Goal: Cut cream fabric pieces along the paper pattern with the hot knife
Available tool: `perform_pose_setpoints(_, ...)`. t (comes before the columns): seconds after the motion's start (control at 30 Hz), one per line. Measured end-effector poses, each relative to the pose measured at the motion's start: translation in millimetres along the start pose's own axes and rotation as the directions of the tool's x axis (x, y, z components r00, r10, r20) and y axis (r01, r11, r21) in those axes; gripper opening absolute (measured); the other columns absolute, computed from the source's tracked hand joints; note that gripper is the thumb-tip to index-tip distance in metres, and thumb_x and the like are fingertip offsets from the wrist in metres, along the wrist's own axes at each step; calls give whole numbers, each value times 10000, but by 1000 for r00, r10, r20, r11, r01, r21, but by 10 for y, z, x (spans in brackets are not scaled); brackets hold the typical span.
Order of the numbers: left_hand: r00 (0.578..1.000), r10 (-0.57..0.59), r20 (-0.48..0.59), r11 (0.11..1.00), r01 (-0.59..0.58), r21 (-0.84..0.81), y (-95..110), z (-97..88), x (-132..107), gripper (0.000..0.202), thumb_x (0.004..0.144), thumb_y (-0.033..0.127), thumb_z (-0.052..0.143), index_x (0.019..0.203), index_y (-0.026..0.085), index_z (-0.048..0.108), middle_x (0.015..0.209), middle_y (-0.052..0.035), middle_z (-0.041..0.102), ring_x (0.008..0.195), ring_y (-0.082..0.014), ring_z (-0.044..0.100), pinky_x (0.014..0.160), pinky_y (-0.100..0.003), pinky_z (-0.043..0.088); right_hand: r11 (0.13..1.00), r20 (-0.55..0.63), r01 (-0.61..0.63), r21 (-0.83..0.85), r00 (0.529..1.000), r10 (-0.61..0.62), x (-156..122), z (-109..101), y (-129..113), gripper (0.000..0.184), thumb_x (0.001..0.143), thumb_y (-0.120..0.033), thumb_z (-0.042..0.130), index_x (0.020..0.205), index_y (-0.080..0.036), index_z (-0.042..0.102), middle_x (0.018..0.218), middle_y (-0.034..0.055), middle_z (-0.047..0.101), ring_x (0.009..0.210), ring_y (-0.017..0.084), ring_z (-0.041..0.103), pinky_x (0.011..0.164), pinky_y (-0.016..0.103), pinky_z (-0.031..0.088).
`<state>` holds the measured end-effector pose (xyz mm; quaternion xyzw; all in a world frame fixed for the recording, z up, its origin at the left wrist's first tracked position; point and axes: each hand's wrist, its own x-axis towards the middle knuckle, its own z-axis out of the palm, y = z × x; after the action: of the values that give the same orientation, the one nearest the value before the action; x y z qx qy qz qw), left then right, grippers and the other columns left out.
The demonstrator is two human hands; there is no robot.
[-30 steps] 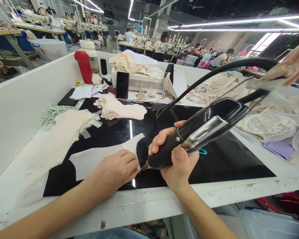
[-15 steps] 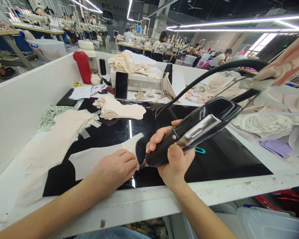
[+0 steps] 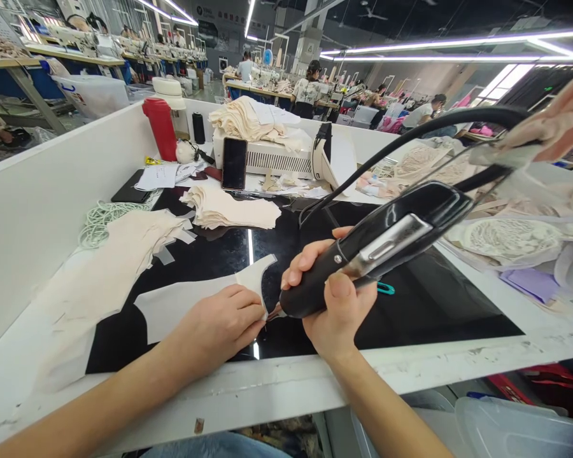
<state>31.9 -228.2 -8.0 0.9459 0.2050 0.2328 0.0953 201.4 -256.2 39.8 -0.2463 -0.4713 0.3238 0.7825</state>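
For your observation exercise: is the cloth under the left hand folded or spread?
Spread: the cloth lies flat on the black tabletop.

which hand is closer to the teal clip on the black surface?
Right. The right hand, gripping the black tool, is just left of the teal clip; the left hand lies farther left, past the right hand, on the white fabric piece.

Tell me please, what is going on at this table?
A person works at a glossy black table top. The right hand grips a black corded hand tool, whose narrow tip meets the edge of a flat cream fabric piece. The left hand rests on that piece, fingertips close to the tip. A stack of similar cream pieces lies further back.
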Motion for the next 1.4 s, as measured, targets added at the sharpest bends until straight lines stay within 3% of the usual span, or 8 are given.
perform_pose_setpoints(0.37, 1000, -29, 0, 998, 29, -53, -16, -9, -26, 204, 1080, 198, 487, 1044, 162, 684, 1047, -49, 711, 1013, -216, 650, 874, -352, 567, 1000, -19, 2, -5, 1000, -2, 45, 8, -28, 356, 884, -382, 793, 1096, -271, 530, 812, -59, 679, 596, 115, 623, 549, 266, 558)
perform_pose_setpoints(0.73, 1000, -25, -1, 1000, 25, 4, -14, 33, -51, 205, 1079, 193, 482, 1056, 157, 682, 1054, -63, 711, 1039, -227, 652, 866, -356, 588, 1000, -10, -12, -21, 1000, 12, 8, 13, -19, 393, 889, -399, 788, 1153, -272, 526, 823, -55, 665, 599, 115, 616, 552, 271, 557)
perform_pose_setpoints(0.93, 999, 34, 1, 999, -34, 36, -28, 13, -50, 187, 1063, 157, 491, 1058, 153, 678, 1057, -74, 706, 1037, -224, 657, 875, -345, 589, 997, 2, -30, -73, 1000, 30, -53, 0, -8, 435, 887, -447, 776, 1190, -285, 510, 823, -51, 641, 592, 120, 612, 549, 280, 554)
perform_pose_setpoints(1.13, 993, 96, 71, 994, -99, 35, -102, -59, -97, 247, 1076, 136, 444, 1219, 156, 644, 1173, -87, 695, 1091, -215, 658, 915, -340, 588, 996, -14, -26, -82, 1000, 25, -56, -11, -8, 443, 879, -459, 785, 1185, -290, 513, 823, -50, 641, 591, 124, 615, 542, 282, 541)
perform_pose_setpoints(1.3, 988, 152, 16, 972, -152, 180, -118, -67, -126, 247, 1069, 130, 454, 1219, 129, 650, 1210, -103, 708, 1120, -245, 661, 1004, -398, 564, 998, -19, -19, -66, 1000, 18, -51, -10, -11, 430, 877, -435, 793, 1179, -286, 527, 827, -52, 648, 600, 118, 624, 550, 274, 543)
perform_pose_setpoints(1.4, 986, 160, 41, 960, -165, 227, -116, -40, -134, 262, 1054, 107, 470, 1255, 115, 637, 1224, -110, 707, 1129, -259, 662, 1028, -432, 551, 999, -9, -17, -34, 1000, 16, -52, -11, -7, 415, 883, -402, 797, 1185, -279, 540, 840, -50, 656, 613, 110, 627, 553, 262, 548)
